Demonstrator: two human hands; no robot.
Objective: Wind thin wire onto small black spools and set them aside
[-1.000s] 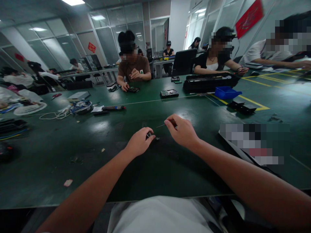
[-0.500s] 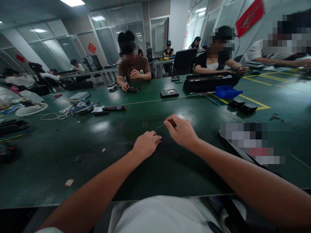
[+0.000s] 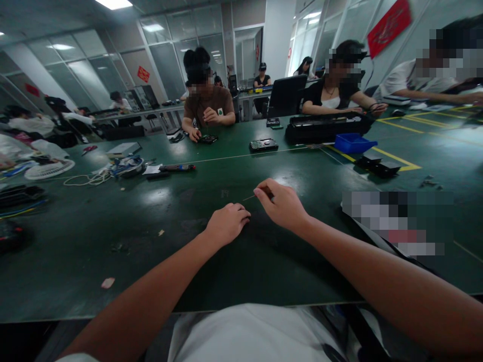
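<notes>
My right hand [image 3: 283, 203] is closed in a pinch above the green table [image 3: 226, 281], near the middle of the view. A thin stick-like piece [image 3: 248, 198] pokes out to the left from between its thumb and fingertips. Just to the left, my left hand [image 3: 228, 223] rests low over the table with its fingers curled and close together. Whether anything is under those fingers is hidden. The two hands do not touch.
Ahead lie a hard drive [image 3: 263, 145], a blue bin [image 3: 354, 143], black parts [image 3: 377, 166] and a screwdriver-like tool [image 3: 177, 168]. Cables [image 3: 128, 167] lie at the left, a blurred-out item [image 3: 392, 221] at the right. A person [image 3: 207, 100] works across the table.
</notes>
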